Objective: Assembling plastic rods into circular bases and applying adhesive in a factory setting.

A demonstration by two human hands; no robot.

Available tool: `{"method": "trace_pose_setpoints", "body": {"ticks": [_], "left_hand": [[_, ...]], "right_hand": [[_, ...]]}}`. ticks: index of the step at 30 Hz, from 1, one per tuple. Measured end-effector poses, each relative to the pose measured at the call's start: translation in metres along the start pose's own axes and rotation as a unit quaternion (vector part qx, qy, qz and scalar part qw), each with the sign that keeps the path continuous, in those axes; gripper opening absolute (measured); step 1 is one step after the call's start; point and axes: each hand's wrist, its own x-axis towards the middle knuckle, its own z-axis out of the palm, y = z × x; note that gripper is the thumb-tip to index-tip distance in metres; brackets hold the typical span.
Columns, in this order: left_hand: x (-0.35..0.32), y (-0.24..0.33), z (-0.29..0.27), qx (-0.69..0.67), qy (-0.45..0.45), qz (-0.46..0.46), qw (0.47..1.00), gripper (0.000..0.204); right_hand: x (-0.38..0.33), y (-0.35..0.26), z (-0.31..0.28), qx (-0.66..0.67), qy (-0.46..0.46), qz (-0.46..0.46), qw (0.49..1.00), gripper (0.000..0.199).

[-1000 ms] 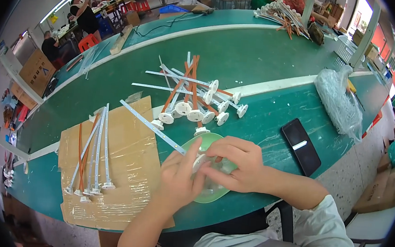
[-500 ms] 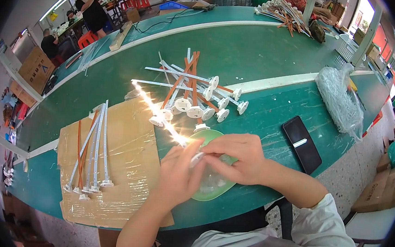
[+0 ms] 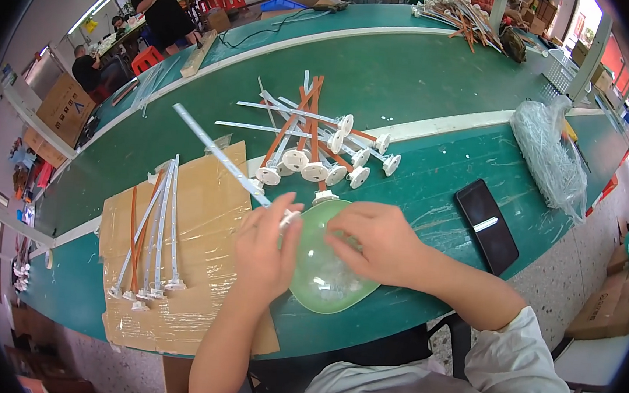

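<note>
My left hand (image 3: 264, 255) is closed on an LED strip light, gripping it at its round white base. Its pale strip (image 3: 215, 148) points up and left, unlit. Just right of it, above a green bowl (image 3: 332, 301), my right hand (image 3: 378, 238) is bent with thumb and forefinger close together; anything between them is too small to make out. Small clear pieces lie in the bowl, partly hidden by that hand. Beyond the hands lies a pile of similar strip lights (image 3: 315, 171), white and orange-brown, with round white bases.
Several strip lights (image 3: 156, 236) rest on a taped cardboard sheet (image 3: 210, 299) at left. A black phone (image 3: 486, 228) and a clear plastic bag (image 3: 550, 160) lie at right. Across the green table are another heap of strips (image 3: 469, 20) and a white basket (image 3: 558, 72). People are in the background.
The strip light in my left hand was glowing brightly and is now dark. My hands have come apart, the left with the light shifting left, the right over the bowl.
</note>
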Motion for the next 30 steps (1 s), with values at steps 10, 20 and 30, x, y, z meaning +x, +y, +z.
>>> {"method": "trace_pose_setpoints", "body": {"ticks": [10,20,30], "left_hand": [[0.000,0.005,0.003,-0.075,-0.035,-0.109,0.991,0.026],[0.002,0.013,0.005,-0.089,0.003,-0.025,0.996,0.023],[-0.005,0.015,-0.008,-0.259,-0.013,-0.135,0.956,0.025]], "right_hand": [[-0.012,0.001,0.004,-0.028,-0.215,-0.118,0.969,0.021],[-0.006,-0.001,-0.003,0.119,-0.213,-0.074,0.967,0.011],[0.003,-0.011,-0.015,0.215,-0.058,0.100,0.970,0.007]]}}
